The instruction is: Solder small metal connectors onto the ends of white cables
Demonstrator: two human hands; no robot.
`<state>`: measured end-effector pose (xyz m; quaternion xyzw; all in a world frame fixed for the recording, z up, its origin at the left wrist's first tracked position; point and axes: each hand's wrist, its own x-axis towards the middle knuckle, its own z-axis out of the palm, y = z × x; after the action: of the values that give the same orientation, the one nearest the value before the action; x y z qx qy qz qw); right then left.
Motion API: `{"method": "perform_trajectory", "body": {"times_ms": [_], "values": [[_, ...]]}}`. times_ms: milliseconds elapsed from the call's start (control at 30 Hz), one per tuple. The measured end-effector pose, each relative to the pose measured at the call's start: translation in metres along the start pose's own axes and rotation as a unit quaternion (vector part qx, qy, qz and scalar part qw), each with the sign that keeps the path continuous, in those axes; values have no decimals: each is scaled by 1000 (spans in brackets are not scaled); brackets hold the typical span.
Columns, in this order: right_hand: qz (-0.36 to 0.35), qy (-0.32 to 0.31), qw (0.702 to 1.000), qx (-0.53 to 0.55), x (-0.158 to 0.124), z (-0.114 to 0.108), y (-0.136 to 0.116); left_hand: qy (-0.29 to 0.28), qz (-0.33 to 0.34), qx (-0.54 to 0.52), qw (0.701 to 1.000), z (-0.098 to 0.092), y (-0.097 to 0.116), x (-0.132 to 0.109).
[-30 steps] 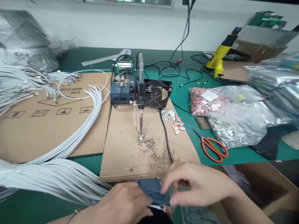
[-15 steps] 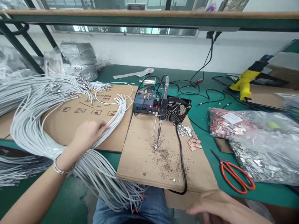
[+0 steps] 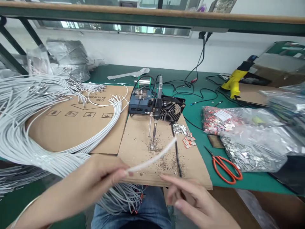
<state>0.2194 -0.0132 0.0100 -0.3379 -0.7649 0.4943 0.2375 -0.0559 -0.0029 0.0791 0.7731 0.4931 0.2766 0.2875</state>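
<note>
My left hand pinches a white cable, whose free end points up and right over the cardboard. To its right is my right hand, with the index finger stretched out, the thumb apart and nothing held. Beyond the hands a soldering iron stands tip-down in its holder, in front of a blue soldering station. Small metal connector shells and orange-and-white connector pieces lie to the right of the iron. A large bundle of white cables curves across the left side, passing behind my left forearm.
Beside the iron stands a black fan. Orange-handled scissors lie at the right, near clear bags of connector parts. A yellow heat gun rests farther back. A black cord crosses the cardboard sheet.
My left hand has come away from the cable bundle, moving toward me and right with one cable. The right hand has moved in from the lower right. The view has shifted slightly right.
</note>
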Motion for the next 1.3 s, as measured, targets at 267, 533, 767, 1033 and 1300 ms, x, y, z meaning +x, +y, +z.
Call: {"method": "perform_trajectory", "body": {"times_ms": [267,533,767,1033,1300], "values": [[-4,129,980,154,29,34,-4,-202,-106,-193,954,62,-6,-14],[58,177,970,158,28,34,2,-101,-222,-439,865,108,-15,-7],[44,160,982,84,29,25,0,-107,-201,-321,919,96,-10,-5],[39,150,973,171,31,32,6,-56,-62,-181,980,100,-12,-8],[-1,312,828,467,50,33,10,17,-83,-324,942,108,-13,-15]]}}
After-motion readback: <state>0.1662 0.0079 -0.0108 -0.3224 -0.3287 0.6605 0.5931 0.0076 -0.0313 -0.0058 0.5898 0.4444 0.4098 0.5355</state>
